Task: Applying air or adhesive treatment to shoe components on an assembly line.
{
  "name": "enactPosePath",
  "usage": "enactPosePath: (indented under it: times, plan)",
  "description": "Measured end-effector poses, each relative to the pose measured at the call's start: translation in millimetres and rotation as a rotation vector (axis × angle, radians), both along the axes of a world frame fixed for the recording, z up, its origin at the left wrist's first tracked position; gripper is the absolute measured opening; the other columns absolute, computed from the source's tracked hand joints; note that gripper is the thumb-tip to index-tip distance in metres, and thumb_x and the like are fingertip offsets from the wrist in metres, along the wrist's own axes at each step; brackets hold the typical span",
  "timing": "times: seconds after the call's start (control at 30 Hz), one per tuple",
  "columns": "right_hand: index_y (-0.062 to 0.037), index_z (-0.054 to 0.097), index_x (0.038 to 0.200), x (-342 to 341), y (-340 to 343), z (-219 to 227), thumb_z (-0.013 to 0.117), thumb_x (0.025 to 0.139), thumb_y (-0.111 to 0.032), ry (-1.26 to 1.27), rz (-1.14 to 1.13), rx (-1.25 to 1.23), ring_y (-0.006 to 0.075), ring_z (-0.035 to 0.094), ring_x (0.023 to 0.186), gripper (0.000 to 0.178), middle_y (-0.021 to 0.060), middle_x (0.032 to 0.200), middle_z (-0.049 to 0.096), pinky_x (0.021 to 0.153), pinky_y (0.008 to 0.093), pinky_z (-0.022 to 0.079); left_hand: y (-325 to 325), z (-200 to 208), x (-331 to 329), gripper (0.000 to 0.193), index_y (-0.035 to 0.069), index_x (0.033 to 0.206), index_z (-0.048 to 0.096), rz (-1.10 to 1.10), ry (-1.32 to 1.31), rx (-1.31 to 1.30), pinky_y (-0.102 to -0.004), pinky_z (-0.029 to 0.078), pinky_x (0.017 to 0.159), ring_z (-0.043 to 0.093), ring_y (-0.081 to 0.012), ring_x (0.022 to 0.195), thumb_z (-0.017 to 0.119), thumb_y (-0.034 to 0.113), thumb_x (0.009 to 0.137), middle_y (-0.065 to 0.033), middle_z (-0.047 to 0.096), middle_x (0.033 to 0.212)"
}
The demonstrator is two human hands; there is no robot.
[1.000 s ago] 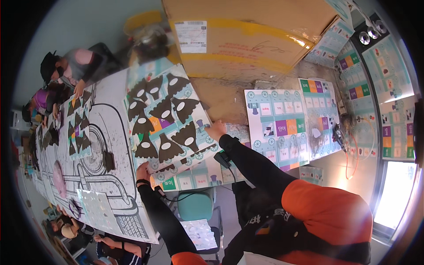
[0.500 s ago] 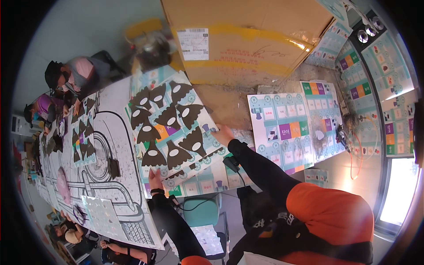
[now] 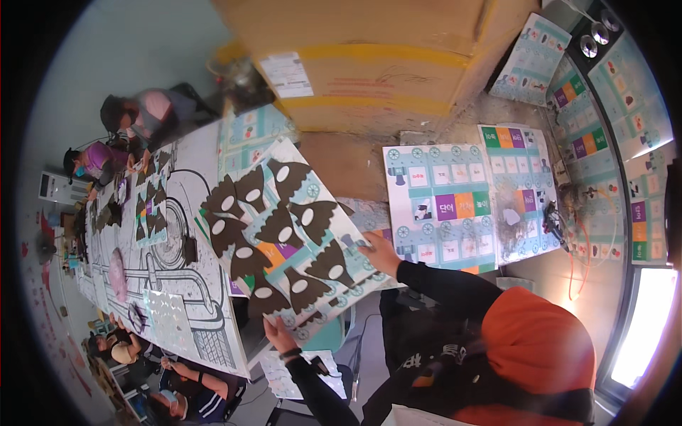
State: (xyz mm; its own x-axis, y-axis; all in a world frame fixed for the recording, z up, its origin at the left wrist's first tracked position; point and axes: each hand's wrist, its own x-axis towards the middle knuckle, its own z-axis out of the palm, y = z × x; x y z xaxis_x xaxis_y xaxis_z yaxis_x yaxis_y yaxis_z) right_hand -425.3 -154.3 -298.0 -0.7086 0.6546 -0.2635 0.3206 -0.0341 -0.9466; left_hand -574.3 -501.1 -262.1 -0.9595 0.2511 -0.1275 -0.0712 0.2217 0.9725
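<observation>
A printed light-blue board [image 3: 353, 250] is held up between my two hands and slants across the table's corner. On it lie several dark brown scallop-edged cutouts [image 3: 264, 186], each with a white oval, some overlapping. My left hand [image 3: 280, 335] is closed on the board's near corner. At the right edge, my right hand [image 3: 381, 254] grips it too, fingers partly on top. Whether a second sheet lies under it I cannot tell.
A long table with a black line drawing [image 3: 163, 266] runs left, where co-workers [image 3: 153, 106] sit. Behind stands a big taped cardboard box [image 3: 369, 78]. To the right are printed boards [image 3: 440, 206], a small dark tool [image 3: 554, 219] and an orange hose [image 3: 584, 266]. A chair [image 3: 330, 334] stands below.
Both hands have drawn the board with its cutouts toward me and to the right, off the boards beneath. My left hand has come nearer, and the board is turned a little.
</observation>
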Motion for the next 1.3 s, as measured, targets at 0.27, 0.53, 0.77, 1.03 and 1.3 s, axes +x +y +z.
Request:
enactPosePath:
  times: [0.27,0.53,0.77,1.03,1.3]
  plan:
    - [-0.0007,0.059,0.112,358.9,105.2,13.1,0.066,0.086,-0.019,0.005,-0.135,-0.252,0.0295,0.065,0.093,0.033,0.0192,0.102,0.066,0.081,0.0425,0.049,105.9,1.0,336.0,0.04,-0.004,0.131,0.047,-0.013,-0.156,-0.007,-0.0292,0.044,0.092,0.056,-0.0155,0.104,0.058,0.005,0.093,-0.0103,0.059,0.121]
    - [0.0024,0.057,0.119,710.6,243.4,6.3,0.069,0.086,-0.017,-0.135,-0.403,-0.056,0.0157,0.062,0.088,0.04,0.0144,0.101,0.067,0.078,0.0309,0.05,295.2,-45.1,600.4,0.037,-0.005,0.129,0.049,-0.306,-0.164,-0.021,-0.0345,0.044,0.096,0.056,-0.0204,0.108,0.054,0.002,0.093,-0.0117,0.058,0.122]
    - [0.0034,0.055,0.123,841.1,340.4,-14.1,0.071,0.084,-0.015,-0.126,-0.608,-0.097,0.0161,0.058,0.085,0.047,0.011,0.099,0.065,0.077,0.0307,0.048,465.1,-73.6,666.4,0.036,-0.005,0.127,0.051,-0.595,0.053,-0.162,-0.0333,0.044,0.095,0.059,-0.0209,0.107,0.054,0.003,0.092,-0.0118,0.063,0.118]
    - [0.0003,0.06,0.11,854.0,431.4,-59.4,0.069,0.084,-0.02,-0.17,-0.574,0.028,0.021,0.059,0.08,0.035,0.0111,0.089,0.064,0.073,0.0337,0.047,573.1,-106.3,653.6,0.039,-0.003,0.13,0.05,-0.6,-0.123,0.016,-0.0313,0.044,0.093,0.058,-0.0171,0.103,0.054,-0.001,0.092,-0.0083,0.061,0.118]
    - [-0.0091,0.047,0.126,853.3,474.3,-22.5,0.058,0.077,-0.005,-0.913,-0.126,0.857,0.0371,0.057,0.1,0.051,0.017,0.126,0.045,0.082,0.0452,0.049,600.3,-144.4,630.9,0.033,-0.002,0.126,0.051,-0.554,-0.343,-0.01,-0.0306,0.045,0.09,0.057,-0.0157,0.101,0.055,0.005,0.094,-0.0064,0.061,0.115]
